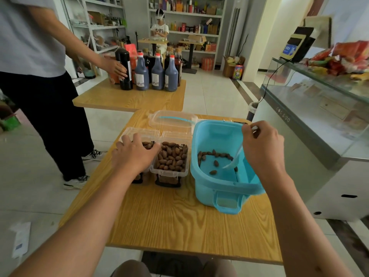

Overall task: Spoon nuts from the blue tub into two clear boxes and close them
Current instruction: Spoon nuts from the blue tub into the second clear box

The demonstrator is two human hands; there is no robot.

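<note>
Head view: both forearms reach forward over the wooden bench [171, 222]. Taking the blue tub [225, 176] as landmark, the right hand [263, 148] hangs above its right rim, fingers clenched round a clear spoon [234, 156] whose bowl dips among the few nuts [214, 154] left inside. Left of the tub stands a full clear box [169, 162]; further left, the left hand [133, 154] lies palm-down, fingers spread and released, on the second box [139, 134]. Beyond the tub's far-left corner lies a clear lid [172, 120].

2 clear boxes [169, 160] of nuts, 1 blue tub [223, 188], 1 spoon [234, 156], 1 loose lid [172, 119], 2 hands [133, 154].
</note>
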